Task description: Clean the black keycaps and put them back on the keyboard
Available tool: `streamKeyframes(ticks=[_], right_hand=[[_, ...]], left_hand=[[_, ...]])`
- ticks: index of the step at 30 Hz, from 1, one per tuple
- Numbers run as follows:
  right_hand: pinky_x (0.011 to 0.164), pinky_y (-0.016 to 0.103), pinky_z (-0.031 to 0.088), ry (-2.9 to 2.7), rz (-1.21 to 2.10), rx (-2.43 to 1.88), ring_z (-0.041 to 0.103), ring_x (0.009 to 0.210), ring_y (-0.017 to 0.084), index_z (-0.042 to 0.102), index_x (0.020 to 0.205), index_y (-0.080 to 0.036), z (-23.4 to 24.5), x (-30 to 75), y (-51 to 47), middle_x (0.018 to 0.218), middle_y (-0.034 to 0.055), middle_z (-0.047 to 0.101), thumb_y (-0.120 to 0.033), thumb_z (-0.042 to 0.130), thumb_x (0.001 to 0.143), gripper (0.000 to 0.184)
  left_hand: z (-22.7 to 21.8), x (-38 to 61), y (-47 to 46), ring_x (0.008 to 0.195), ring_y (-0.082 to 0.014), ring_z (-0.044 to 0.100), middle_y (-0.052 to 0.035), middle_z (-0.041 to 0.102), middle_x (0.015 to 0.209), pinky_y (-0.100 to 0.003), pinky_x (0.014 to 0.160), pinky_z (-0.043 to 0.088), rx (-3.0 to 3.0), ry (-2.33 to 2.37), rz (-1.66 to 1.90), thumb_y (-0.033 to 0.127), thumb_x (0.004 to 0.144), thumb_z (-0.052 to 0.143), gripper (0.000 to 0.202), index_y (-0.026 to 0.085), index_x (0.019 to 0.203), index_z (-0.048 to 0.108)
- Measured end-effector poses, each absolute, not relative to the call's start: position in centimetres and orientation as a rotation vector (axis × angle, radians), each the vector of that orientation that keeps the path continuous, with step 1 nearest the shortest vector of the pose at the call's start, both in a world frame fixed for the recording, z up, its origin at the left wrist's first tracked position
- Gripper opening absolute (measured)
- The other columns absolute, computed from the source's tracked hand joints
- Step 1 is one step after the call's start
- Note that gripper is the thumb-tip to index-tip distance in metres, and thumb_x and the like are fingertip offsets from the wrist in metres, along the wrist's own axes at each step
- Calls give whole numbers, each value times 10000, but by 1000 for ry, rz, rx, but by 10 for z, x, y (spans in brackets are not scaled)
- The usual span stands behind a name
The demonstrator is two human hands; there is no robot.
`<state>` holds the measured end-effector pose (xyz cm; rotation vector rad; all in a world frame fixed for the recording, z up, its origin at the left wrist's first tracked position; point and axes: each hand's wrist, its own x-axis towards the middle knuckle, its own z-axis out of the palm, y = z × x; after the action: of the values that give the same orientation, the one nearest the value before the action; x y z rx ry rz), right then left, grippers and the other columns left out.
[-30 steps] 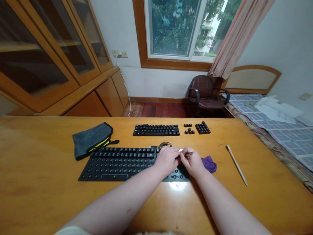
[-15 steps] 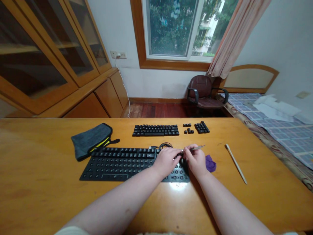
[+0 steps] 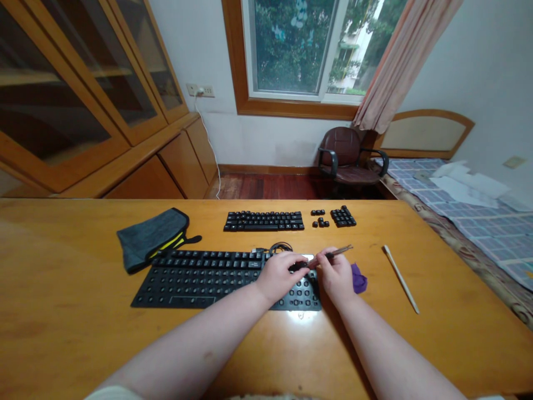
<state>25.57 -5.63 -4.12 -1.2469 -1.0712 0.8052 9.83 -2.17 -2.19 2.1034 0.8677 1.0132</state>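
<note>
A black keyboard base [image 3: 200, 278] lies on the wooden table [image 3: 62, 311], many of its keycaps off. My left hand [image 3: 280, 273] rests on its right end, fingers curled and pinching at something small by the top edge. My right hand [image 3: 337, 273] is closed on a thin brush-like tool [image 3: 339, 251] that points up and right, its tip meeting my left fingertips. A purple cloth [image 3: 358, 279] peeks out just right of my right hand.
Removed black keycaps [image 3: 264, 220] sit in rows behind the keyboard, with smaller groups [image 3: 343, 217] to their right. A grey pouch [image 3: 152, 240] lies at left, a pale stick [image 3: 401, 278] at right, a coiled cable [image 3: 280, 247] behind the keyboard. A chair [image 3: 350, 158] and a bed [image 3: 470, 205] stand beyond.
My right hand has turned the thin tool so its handle sticks up and to the right. Both hands stay at the keyboard's right end, shifted slightly.
</note>
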Motion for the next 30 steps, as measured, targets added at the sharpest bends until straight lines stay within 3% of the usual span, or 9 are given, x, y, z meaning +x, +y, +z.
streamKeyframes(ticks=[3,8,13,17,21,26,30], right_hand=[[566,279,476,-1091,796,-1260,596,547,157,528,697,-188,-42,256,-57,576,-1,615,-336,605,761,179],[574,287,485,-1097,835,-1125,598,546,151,514,699,-198,-36,255,-60,569,-5,613,-327,567,798,171],[608,298,488,-1172,863,-1047,611,588,157,524,713,-200,-33,259,-63,603,0,616,-291,567,801,134],[626,307,486,-1220,853,-1032,611,615,162,547,727,-197,-37,262,-64,653,12,626,-272,587,783,102],[580,299,491,-1117,855,-1111,593,561,156,550,706,-194,-38,259,-63,611,4,614,-296,604,762,128],[521,293,496,-991,841,-1200,589,513,161,548,676,-190,-33,253,-62,578,5,611,-343,630,723,179],[523,281,486,-996,788,-1254,593,508,161,571,649,-181,-33,250,-63,550,3,606,-325,640,710,171]], left_hand=[[-20,99,-22,833,-170,630,-47,698,885,-307,803,495,2009,886,988,203,705,662,169,197,872,683],[-19,98,-14,797,-189,649,-58,707,831,-311,783,508,1525,805,784,200,551,769,244,148,777,694],[-19,94,-3,827,-180,651,-64,714,848,-313,830,479,1331,687,565,189,635,700,152,134,776,701],[-15,93,-2,706,-148,643,-45,699,726,-283,745,496,1276,727,588,186,615,716,145,117,736,677],[-14,97,-8,732,-138,639,-35,682,761,-281,746,504,1281,718,676,141,635,696,136,127,754,632],[-19,101,-16,836,-157,642,-57,668,896,-295,785,513,1376,713,706,44,597,701,320,146,881,594],[-21,100,-18,841,-160,638,-37,662,873,-312,805,503,1595,778,788,74,623,696,342,171,918,553]])
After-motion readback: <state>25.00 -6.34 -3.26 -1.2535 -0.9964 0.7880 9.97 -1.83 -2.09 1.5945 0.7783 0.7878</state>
